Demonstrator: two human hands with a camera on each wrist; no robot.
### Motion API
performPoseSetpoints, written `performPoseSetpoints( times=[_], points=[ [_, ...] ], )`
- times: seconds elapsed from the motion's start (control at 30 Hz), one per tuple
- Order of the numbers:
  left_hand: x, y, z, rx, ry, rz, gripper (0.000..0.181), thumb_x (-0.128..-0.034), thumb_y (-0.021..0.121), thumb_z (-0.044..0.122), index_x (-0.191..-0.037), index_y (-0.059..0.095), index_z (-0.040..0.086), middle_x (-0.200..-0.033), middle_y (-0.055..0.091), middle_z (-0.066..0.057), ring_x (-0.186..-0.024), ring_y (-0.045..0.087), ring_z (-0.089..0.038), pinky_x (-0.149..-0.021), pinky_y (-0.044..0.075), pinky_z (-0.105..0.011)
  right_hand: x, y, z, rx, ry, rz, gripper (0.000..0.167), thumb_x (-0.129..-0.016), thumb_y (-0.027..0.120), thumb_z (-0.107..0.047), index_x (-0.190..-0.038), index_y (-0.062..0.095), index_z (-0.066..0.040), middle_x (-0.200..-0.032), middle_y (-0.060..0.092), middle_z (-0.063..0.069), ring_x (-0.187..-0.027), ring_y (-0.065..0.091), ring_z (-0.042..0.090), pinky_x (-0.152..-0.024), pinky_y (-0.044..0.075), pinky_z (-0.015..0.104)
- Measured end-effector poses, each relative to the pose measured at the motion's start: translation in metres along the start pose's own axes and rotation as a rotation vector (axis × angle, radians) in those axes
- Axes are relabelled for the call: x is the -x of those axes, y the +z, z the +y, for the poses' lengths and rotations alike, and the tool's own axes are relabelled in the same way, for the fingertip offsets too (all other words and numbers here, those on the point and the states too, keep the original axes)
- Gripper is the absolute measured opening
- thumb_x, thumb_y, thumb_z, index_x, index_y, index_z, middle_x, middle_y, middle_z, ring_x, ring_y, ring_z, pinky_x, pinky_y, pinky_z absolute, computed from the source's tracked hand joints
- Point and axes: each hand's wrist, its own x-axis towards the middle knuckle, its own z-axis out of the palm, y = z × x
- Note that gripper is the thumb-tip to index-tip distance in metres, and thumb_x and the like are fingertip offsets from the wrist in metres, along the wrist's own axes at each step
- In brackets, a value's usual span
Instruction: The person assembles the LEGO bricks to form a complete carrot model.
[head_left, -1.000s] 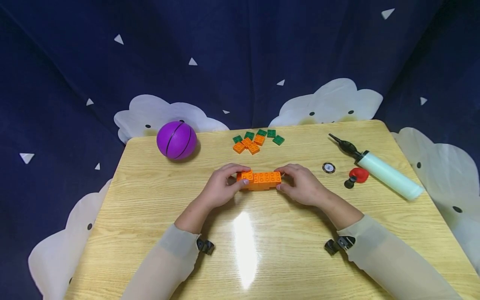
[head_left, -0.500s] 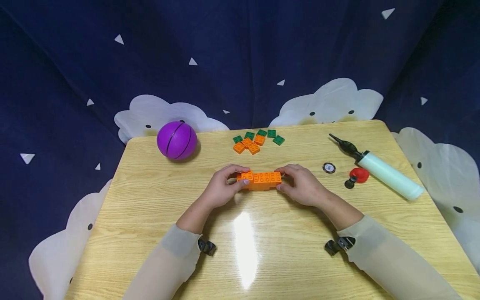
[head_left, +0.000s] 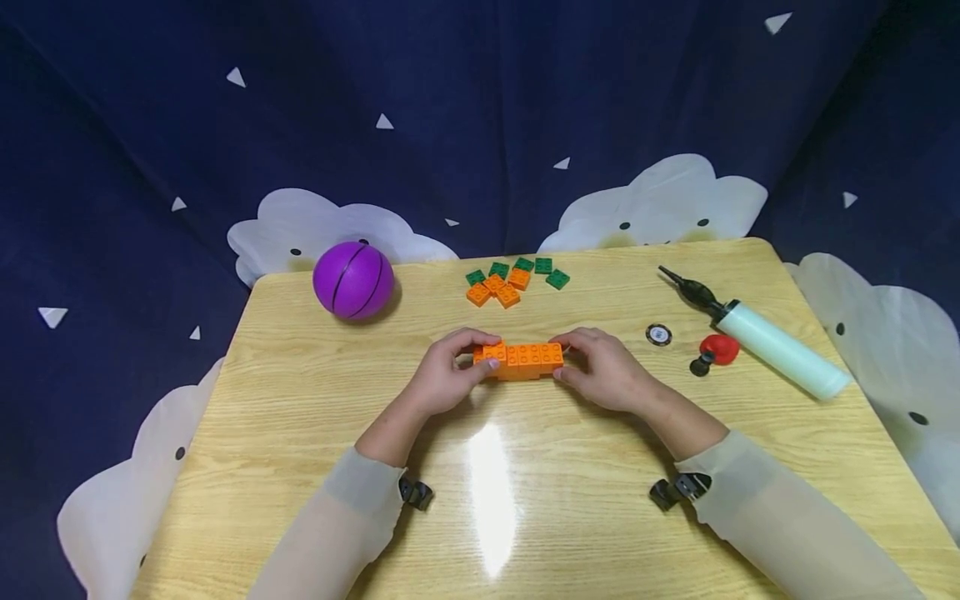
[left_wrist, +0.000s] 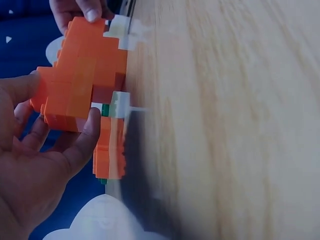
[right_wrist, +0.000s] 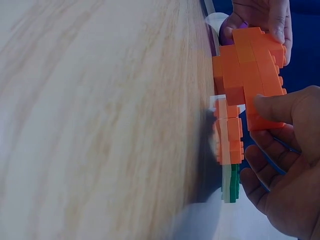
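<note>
An assembly of joined orange bricks (head_left: 528,358) is held between both hands near the middle of the table. At its left end the left hand (head_left: 442,375) pinches it, thumb in front and fingers behind, beside a brick that stands one layer higher. The right hand (head_left: 606,371) grips the opposite end between thumb and fingers. The left wrist view shows the stepped side of the assembly (left_wrist: 82,75), with the left hand (left_wrist: 45,155) around its near end. In the right wrist view the right thumb lies on the assembly (right_wrist: 255,75), and the right hand's (right_wrist: 295,165) lower fingers are curled beneath.
Loose orange bricks (head_left: 478,294) and green bricks (head_left: 557,279) lie behind the hands. A purple ball (head_left: 353,281) sits at the back left. To the right are a round chip (head_left: 658,335), a red item (head_left: 720,349) with a black piece (head_left: 701,364), and a pump (head_left: 783,350).
</note>
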Motion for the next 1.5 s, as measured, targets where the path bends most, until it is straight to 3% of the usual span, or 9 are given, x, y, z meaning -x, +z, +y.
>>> performPoseSetpoints(
  times=[0.17, 0.5, 0.73, 0.87, 1.13, 1.27, 1.5],
  points=[
    [-0.001, -0.002, -0.005, 0.012, 0.009, 0.001, 0.027, -0.0966, 0.077, 0.02, -0.123, 0.074, 0.024, -0.128, 0.068, 0.01, -0.125, 0.06, -0.015, -0.108, 0.048, -0.044, -0.001, 0.0, 0.0, 0.0, -0.002, -0.001, 0.045, -0.094, 0.076, -0.019, -0.136, 0.065, -0.005, -0.13, 0.068, 0.01, -0.122, 0.06, 0.032, -0.105, 0.047, 0.053],
    [-0.007, -0.014, -0.012, -0.005, 0.028, -0.107, 0.031, -0.0969, 0.076, 0.032, -0.127, 0.073, 0.032, -0.129, 0.065, 0.011, -0.121, 0.059, -0.015, -0.103, 0.053, -0.046, 0.0, -0.001, 0.0, 0.006, 0.017, -0.009, 0.046, -0.094, 0.076, -0.021, -0.136, 0.065, -0.005, -0.131, 0.067, 0.01, -0.125, 0.059, 0.032, -0.108, 0.046, 0.053],
    [-0.014, -0.019, -0.015, 0.029, 0.042, -0.133, 0.031, -0.1007, 0.071, 0.029, -0.13, 0.072, 0.019, -0.13, 0.066, 0.0, -0.117, 0.062, -0.02, -0.098, 0.055, -0.042, -0.001, -0.003, -0.001, 0.006, 0.029, -0.018, 0.046, -0.094, 0.077, -0.022, -0.136, 0.064, -0.006, -0.132, 0.067, 0.009, -0.127, 0.058, 0.031, -0.109, 0.045, 0.052],
    [-0.019, -0.021, -0.015, 0.041, 0.007, -0.085, 0.034, -0.1024, 0.069, 0.027, -0.131, 0.07, 0.009, -0.126, 0.068, -0.008, -0.108, 0.067, -0.021, -0.096, 0.056, -0.042, -0.001, -0.002, -0.001, 0.005, 0.026, -0.017, 0.046, -0.094, 0.077, -0.021, -0.136, 0.065, -0.006, -0.131, 0.067, 0.009, -0.125, 0.059, 0.03, -0.107, 0.046, 0.051],
    [-0.028, -0.025, -0.019, -0.014, -0.107, 0.058, 0.032, -0.1036, 0.067, 0.026, -0.128, 0.07, 0.006, -0.114, 0.071, 0.0, -0.107, 0.067, -0.02, -0.1, 0.052, -0.043, -0.001, -0.002, 0.0, 0.007, 0.018, -0.013, 0.047, -0.094, 0.077, -0.02, -0.136, 0.065, -0.006, -0.13, 0.068, 0.009, -0.126, 0.059, 0.031, -0.107, 0.046, 0.052],
    [-0.035, -0.026, -0.022, -0.034, -0.122, 0.111, 0.03, -0.1023, 0.068, 0.022, -0.126, 0.071, 0.005, -0.112, 0.071, -0.003, -0.108, 0.065, -0.023, -0.102, 0.051, -0.044, -0.001, -0.002, 0.001, 0.009, 0.024, -0.017, 0.047, -0.094, 0.077, -0.021, -0.137, 0.064, -0.006, -0.13, 0.067, 0.008, -0.126, 0.058, 0.031, -0.108, 0.046, 0.052],
    [-0.048, -0.024, -0.029, -0.09, -0.147, 0.155, 0.029, -0.0996, 0.071, 0.02, -0.125, 0.071, 0.006, -0.12, 0.069, -0.008, -0.103, 0.065, -0.024, -0.09, 0.055, -0.041, -0.002, -0.001, 0.001, 0.006, 0.014, -0.007, 0.046, -0.094, 0.077, -0.021, -0.136, 0.065, -0.006, -0.13, 0.068, 0.009, -0.125, 0.059, 0.031, -0.107, 0.046, 0.052]
  ],
)
